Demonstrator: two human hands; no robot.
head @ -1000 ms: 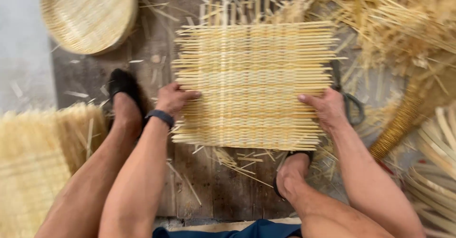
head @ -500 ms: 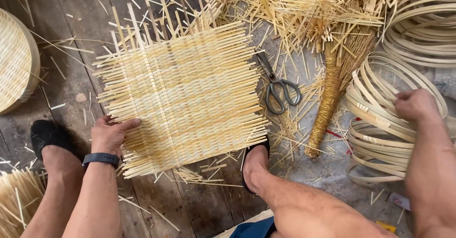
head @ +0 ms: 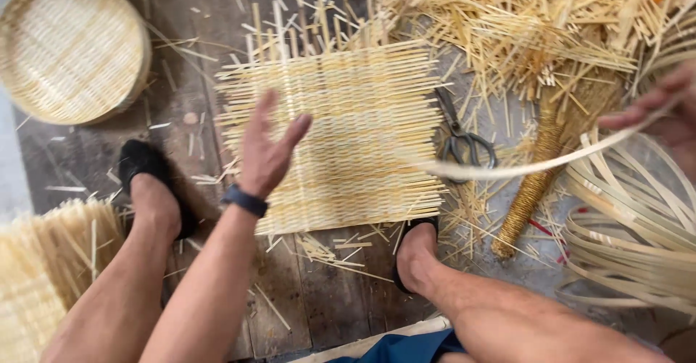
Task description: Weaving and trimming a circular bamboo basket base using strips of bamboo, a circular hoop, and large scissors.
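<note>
— While we look down over the wooden floor (head: 181, 109), what lies around the woven mat (head: 348, 131)?

— We see a round woven tray (head: 69, 48) at the upper left, well apart from the mat. Scissors (head: 464, 142) lie just beside the mat's right edge, with a bound bundle of fibres (head: 536, 182) near them. Loose straw (head: 522, 30) is heaped above, and coiled bamboo hoops (head: 631, 247) are stacked at the right. Our feet flank the mat's lower corners.

— And our hands?

— Our left hand (head: 264, 153) hovers over the mat, fingers spread wide, gripping nothing. Our right hand (head: 663, 113), at the right edge, pinches a long bamboo strip (head: 536, 164) that arcs leftward across the scissors, its tip reaching the mat.
</note>
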